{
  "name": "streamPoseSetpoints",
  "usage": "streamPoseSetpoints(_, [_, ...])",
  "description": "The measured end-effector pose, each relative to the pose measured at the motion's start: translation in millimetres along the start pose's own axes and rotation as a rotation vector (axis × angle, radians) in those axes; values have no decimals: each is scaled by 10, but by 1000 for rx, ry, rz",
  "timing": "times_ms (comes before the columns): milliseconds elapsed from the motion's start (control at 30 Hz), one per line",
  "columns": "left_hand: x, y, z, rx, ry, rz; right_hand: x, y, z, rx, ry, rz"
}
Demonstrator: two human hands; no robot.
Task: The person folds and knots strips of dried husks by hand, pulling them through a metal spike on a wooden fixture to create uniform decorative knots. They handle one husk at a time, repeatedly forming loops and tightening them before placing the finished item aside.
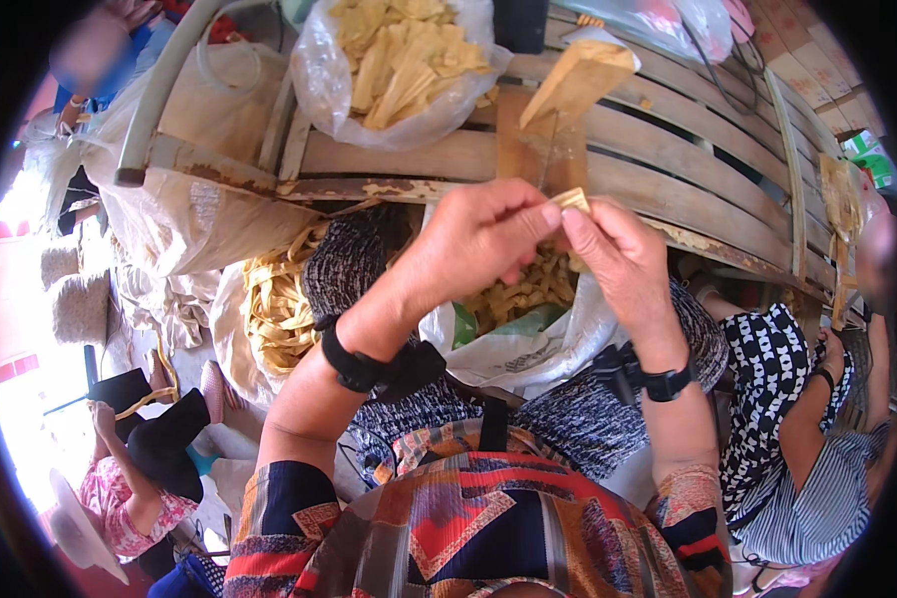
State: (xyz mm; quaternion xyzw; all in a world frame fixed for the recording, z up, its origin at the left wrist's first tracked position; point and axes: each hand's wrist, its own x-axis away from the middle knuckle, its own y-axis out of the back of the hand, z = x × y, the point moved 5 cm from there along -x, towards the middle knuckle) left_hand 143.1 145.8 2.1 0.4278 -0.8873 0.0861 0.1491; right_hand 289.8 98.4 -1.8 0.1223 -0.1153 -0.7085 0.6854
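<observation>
Between my two hands is a small folded strip of pale yellow, flat material (572,200), whose exact kind I cannot make out. The fingertips of my left hand (480,237) pinch it from one side. My right hand (623,257) grips its other side with thumb and fingers. Below them a white plastic sack (528,367) lies open between my knees, holding yellow strips and pieces (533,284). Just beyond my hands, a wooden tool with a slanted upright piece (576,80) stands on the slatted bench (688,164).
A clear plastic bag (321,95) of folded yellow pieces sits on the bench. Left of my knee, long yellow strips (277,314) fill another sack. The bench's rusty metal edge (219,175) runs across in front. Other people sit at left (130,488) and right (807,439).
</observation>
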Motion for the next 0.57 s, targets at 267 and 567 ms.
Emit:
streamPoseSetpoints(267, [644,198,9,13,81,208,437,166,572,-612,52,-351])
streamPoseSetpoints(567, [772,-9,-182,244,21,154,743,-218,320,-677,-253,244])
